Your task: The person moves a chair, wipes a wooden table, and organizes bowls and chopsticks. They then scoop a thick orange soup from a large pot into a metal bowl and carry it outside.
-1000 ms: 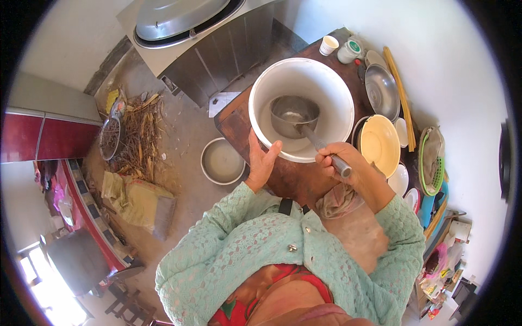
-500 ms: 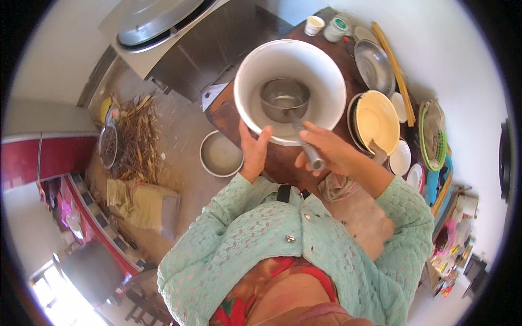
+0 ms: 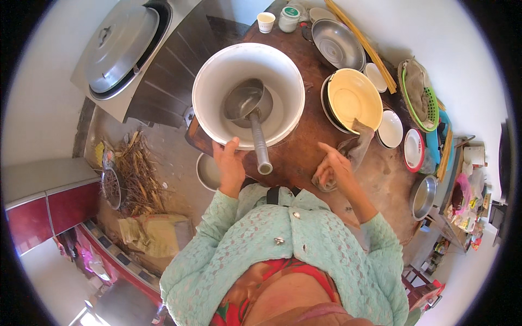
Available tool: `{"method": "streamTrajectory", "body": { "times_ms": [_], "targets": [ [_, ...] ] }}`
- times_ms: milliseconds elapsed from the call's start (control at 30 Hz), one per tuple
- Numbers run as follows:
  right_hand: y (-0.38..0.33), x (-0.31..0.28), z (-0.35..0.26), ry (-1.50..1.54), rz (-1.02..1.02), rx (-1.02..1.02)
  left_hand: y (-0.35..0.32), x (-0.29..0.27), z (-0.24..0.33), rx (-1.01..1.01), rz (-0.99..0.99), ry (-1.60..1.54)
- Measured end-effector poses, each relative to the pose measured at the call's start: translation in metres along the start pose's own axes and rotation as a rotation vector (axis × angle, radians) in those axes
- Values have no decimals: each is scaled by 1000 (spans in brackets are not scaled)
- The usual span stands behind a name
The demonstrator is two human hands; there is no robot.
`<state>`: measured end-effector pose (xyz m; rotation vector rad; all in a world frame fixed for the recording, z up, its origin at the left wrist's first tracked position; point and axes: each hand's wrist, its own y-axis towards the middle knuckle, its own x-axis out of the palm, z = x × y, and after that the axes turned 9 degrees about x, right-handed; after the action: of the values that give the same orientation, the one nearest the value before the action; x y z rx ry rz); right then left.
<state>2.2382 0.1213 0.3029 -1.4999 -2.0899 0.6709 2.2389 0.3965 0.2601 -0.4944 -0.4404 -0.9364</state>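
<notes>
A white bucket (image 3: 293,111) stands on the brown table, its mouth facing me. In it rests a metal ladle (image 3: 247,103) with a deep round bowl; its grey handle leans over the near rim, and no hand holds it. My left hand (image 3: 231,168) grips the bucket's near left side, thumb by the rim. Just right of the handle, my right hand (image 3: 340,169) hovers at a crumpled greyish cloth (image 3: 359,144), index finger stretched out and the others loosely bent. Part of the cloth is hidden under these fingers; firm contact is unclear.
Right of the bucket are a cream basin (image 3: 356,98), a metal basin (image 3: 338,44), white bowls (image 3: 390,129) and a green basket (image 3: 429,111). A paper cup (image 3: 266,22) and lidded jar (image 3: 289,19) stand at the back. A stove with a lidded pot (image 3: 122,51) is far left.
My right hand has let go of the ladle handle and moved right to the cloth. The ladle now leans on the bucket's rim. My left hand stays at the bucket; the view has shifted.
</notes>
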Motion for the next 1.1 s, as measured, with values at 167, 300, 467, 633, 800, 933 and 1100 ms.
{"method": "streamTrajectory", "body": {
  "times_ms": [167,300,467,633,800,933,1100],
  "targets": [
    [-19,-39,71,313,256,150,40,5,15,54,-37,66],
    [-38,-58,117,468,327,233,77,18,16,58,-45,101],
    [-54,-63,147,570,312,212,131,22,13,-35,-87,135],
    [-58,-61,162,606,340,266,173,30,10,-53,-121,149],
    [-59,-57,160,593,302,354,201,43,10,-21,-155,147],
    [-45,-51,153,485,251,341,215,58,10,-42,-176,173],
    [3,-37,129,219,148,245,202,45,10,30,-217,189]
  ]
}}
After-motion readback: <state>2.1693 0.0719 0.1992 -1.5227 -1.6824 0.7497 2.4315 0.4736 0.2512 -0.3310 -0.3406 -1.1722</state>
